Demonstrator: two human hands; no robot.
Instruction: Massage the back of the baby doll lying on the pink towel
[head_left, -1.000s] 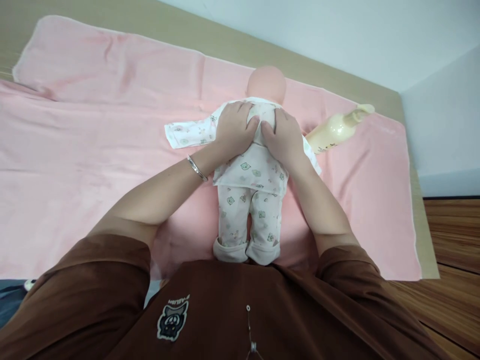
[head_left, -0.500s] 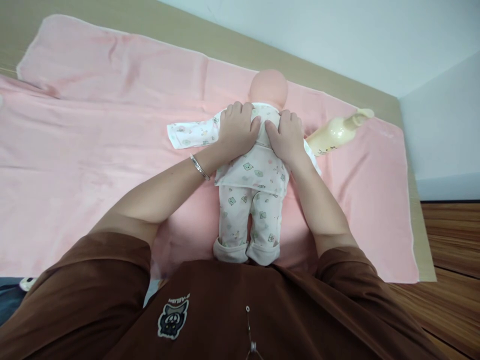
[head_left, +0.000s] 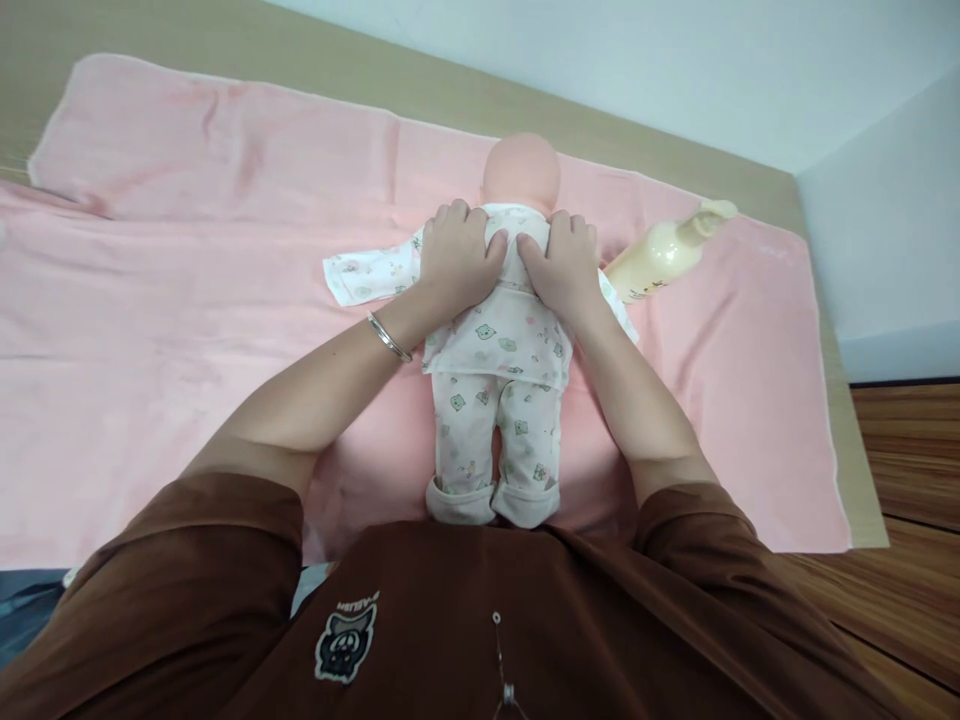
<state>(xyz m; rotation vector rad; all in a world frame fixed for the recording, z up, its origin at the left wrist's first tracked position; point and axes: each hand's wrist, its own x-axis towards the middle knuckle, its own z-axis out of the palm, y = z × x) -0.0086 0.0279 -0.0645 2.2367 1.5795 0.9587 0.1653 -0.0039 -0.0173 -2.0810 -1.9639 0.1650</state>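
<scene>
Both lie spread flat on the doll (head_left: 499,345): left hand (head_left: 457,258) at 10 o'clock, right hand (head_left: 564,268) at 2; bottle (head_left: 660,258) farther toward 2 o'clock

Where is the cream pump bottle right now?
Head view: the cream pump bottle lies on its side on the pink blanket, right of the doll, just past the right hand.
</scene>
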